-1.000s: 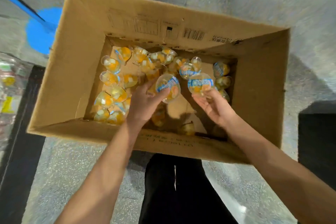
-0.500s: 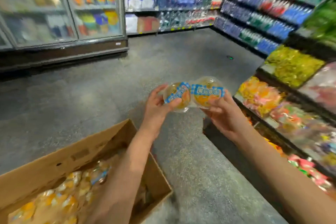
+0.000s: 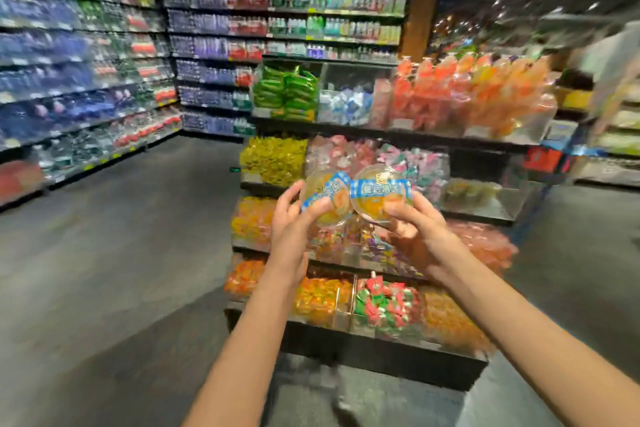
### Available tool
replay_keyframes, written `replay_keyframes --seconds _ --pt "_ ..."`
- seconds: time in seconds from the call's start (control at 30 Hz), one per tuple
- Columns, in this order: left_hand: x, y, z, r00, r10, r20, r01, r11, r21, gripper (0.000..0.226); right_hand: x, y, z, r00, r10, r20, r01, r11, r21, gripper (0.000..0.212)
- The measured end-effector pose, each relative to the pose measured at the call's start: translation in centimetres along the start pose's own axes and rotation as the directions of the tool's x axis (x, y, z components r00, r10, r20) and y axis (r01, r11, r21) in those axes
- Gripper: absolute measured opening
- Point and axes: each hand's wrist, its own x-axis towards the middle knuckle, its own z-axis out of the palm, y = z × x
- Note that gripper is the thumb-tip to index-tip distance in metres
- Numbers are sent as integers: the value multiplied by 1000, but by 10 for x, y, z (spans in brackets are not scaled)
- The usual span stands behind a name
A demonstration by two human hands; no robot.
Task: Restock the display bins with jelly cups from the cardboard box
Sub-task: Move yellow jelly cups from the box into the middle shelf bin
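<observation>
The left hand (image 3: 294, 225) grips a jelly cup (image 3: 323, 199), thumb curled over its blue-and-white lid and fingers behind it. The right hand (image 3: 414, 229) grips a second jelly cup (image 3: 379, 192) the same way, its lid facing the camera with a blue band of print across orange jelly. The two cups touch rim to rim, held up at chest height between the person and a tiered display stand (image 3: 363, 347).

Directly behind the cups lie the stand's clear bins: a bin of yellow wrapped sweets (image 3: 275, 158) to the left, pink and teal wrapped sweets (image 3: 377, 156) behind, and a nearly bare bin holding a few pale cups (image 3: 474, 191) to the right, though blur keeps me from telling what they are. Below the hands sit bins of orange sweets (image 3: 322, 298) and red-and-green wrapped candies (image 3: 384, 302). The top tier carries green packets (image 3: 287, 92) and orange bags (image 3: 467, 94).

Left of the stand runs grey floor (image 3: 114, 253), bordered by long shelves of bottled drinks (image 3: 79, 73). The cardboard box is out of view.
</observation>
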Motion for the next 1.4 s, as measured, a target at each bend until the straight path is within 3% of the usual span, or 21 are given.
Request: replay_keyframes --seconds 0.07,0.23,0.33,0.5,0.53,0.67,0.77,0.97,1.17,1.4 --pt "20 -34 47 998 -58 40 58 998 -11 84 12 -17 -50 996 -8 -88 7 1000 -9 22" --pt "66 -111 136 975 -193 111 192 981 18 62 50 -47 -158 969 18 -245 -13 1000 22 19" --pt "95 -149 170 954 -269 132 263 963 63 72 78 -53 -207 957 62 -284 -39 995 88 41" --pt "154 -215 207 913 -395 103 389 918 77 54 137 -46 -276 925 144 -352 -76 977 200 88" --pt "169 -226 213 904 -416 102 410 909 74 52 150 -46 -287 919 162 -360 -89 973 212 82" --pt "238 -272 239 869 -485 93 484 874 37 24 209 -51 -325 886 214 -411 -115 961 252 26" --pt "290 -296 254 826 -559 65 562 826 -35 30 255 -61 -350 871 227 -436 -84 942 324 13" --pt "376 -339 288 789 -615 20 615 787 -53 28 334 -85 -408 849 277 -451 -95 918 385 14" --pt "431 -391 324 791 -612 -24 612 790 20 30 397 -105 -463 857 311 -411 -31 827 562 45" --pt "478 -453 362 809 -561 -175 566 824 -23 41 492 -99 -564 865 328 -380 -142 886 441 41"
